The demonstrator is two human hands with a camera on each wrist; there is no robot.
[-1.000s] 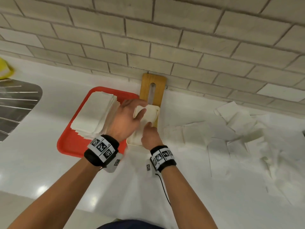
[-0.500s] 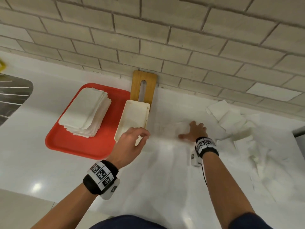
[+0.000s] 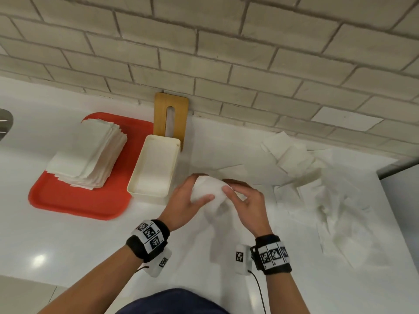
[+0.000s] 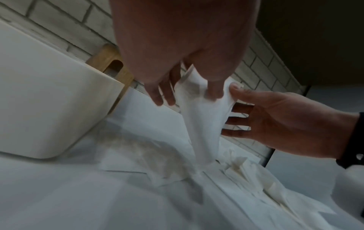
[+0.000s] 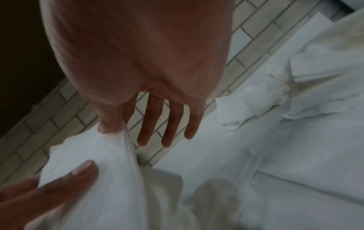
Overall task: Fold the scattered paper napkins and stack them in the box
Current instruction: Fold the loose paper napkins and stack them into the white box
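Observation:
A white paper napkin (image 3: 207,191) hangs lifted off the counter between both hands, just right of the cream box (image 3: 136,184). My left hand (image 3: 192,196) pinches its left side with thumb and fingers; my right hand (image 3: 233,192) pinches its right top corner with thumb and forefinger, the other fingers straight. In the left wrist view the napkin (image 4: 199,118) droops down to the counter. The right wrist view shows the napkin (image 5: 94,171) under my right thumb. More loose napkins (image 3: 317,184) lie scattered to the right. The box holds folded napkins.
A red tray (image 3: 74,205) on the left carries a tall stack of folded napkins (image 3: 86,152). A wooden slotted lid (image 3: 171,118) leans on the brick wall behind the box. A metal sink edge (image 3: 4,121) shows at far left.
Both hands left the box. The right hand reached right to the scattered napkins, took one, and brought it back; the left hand now grips it too.

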